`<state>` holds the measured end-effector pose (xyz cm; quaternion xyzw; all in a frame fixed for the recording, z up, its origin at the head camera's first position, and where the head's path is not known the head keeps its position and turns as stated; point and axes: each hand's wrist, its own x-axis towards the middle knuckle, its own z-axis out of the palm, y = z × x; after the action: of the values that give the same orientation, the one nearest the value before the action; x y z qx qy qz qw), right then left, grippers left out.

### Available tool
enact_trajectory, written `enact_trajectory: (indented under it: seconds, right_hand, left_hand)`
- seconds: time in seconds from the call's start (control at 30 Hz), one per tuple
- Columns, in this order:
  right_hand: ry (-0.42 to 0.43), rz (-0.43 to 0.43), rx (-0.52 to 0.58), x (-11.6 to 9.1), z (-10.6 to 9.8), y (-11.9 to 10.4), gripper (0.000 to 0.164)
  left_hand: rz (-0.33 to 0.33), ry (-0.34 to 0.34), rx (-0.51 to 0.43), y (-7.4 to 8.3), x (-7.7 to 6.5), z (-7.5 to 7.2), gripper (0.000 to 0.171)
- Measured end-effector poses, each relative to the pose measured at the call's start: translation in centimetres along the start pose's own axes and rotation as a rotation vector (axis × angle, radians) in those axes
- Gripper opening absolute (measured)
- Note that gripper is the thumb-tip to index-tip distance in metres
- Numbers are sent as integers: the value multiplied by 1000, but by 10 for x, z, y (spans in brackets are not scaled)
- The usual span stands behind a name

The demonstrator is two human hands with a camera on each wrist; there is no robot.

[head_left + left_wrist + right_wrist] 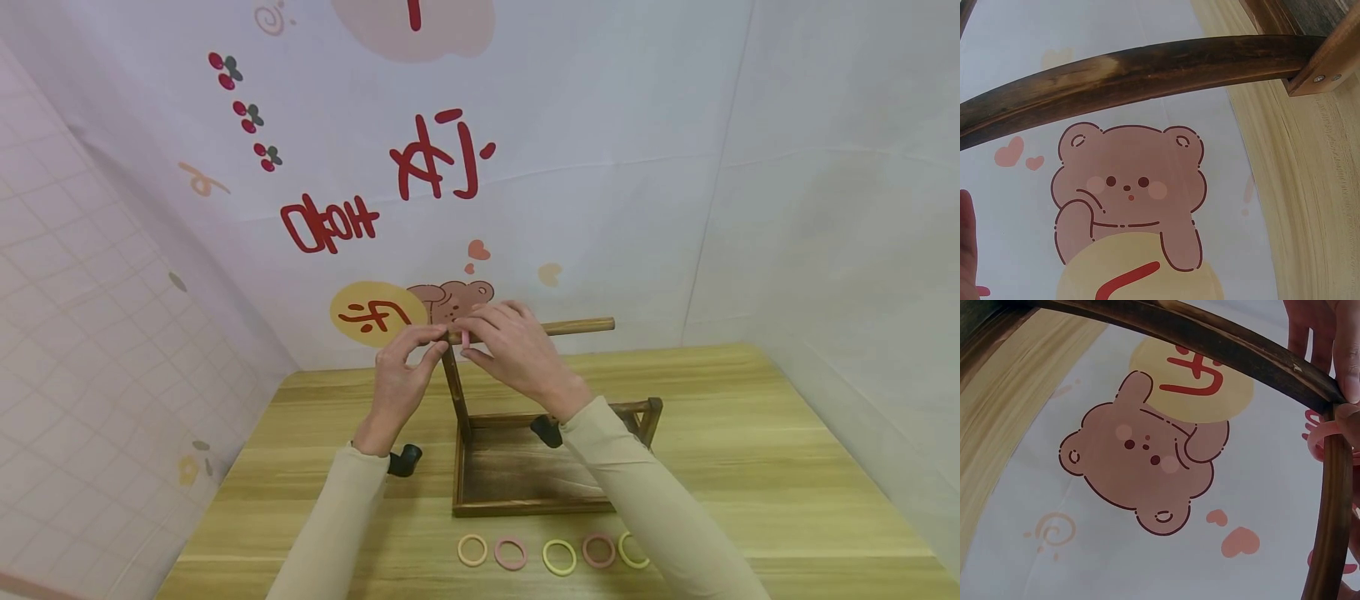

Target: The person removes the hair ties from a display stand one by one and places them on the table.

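Note:
A dark wooden stand (459,392) has an upright post topped by a long horizontal bar (577,326). At the corner where post and bar meet, my left hand (401,375) grips the bar's left end between thumb and fingers. Just to its right, my right hand (517,350) pinches a pink ring (466,339). In the right wrist view the pink ring (1317,442) encircles the bar (1334,506), close to the corner. Only part of my left hand (967,250) shows at the left wrist view's edge.
In front of the stand's tray-like base (525,507) several rings lie in a row, among them a peach ring (460,550), a pink one (497,560) and a yellow one (546,557). Behind the wooden table (750,467) hangs a printed white backdrop (622,208).

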<state>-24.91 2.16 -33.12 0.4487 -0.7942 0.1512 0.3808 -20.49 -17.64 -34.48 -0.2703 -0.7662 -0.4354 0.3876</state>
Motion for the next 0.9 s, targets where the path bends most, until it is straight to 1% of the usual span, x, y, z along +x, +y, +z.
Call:
enact_trajectory:
  seconds: [0.2,0.43,0.63,0.9]
  right_hand:
    - [4,8,4,-2,-2,2,41]
    - [3,14,15,-5,-3,5,38]
    - [6,14,17,-10,-4,9,41]
    - [10,20,19,-15,-7,10,42]
  left_hand:
    - [-13,-5,3,1,0,0,19]
    - [-16,-3,-17,0,0,0,19]
    - [-24,-5,-14,1,0,0,19]
    - [-9,-2,-4,-1,0,0,20]
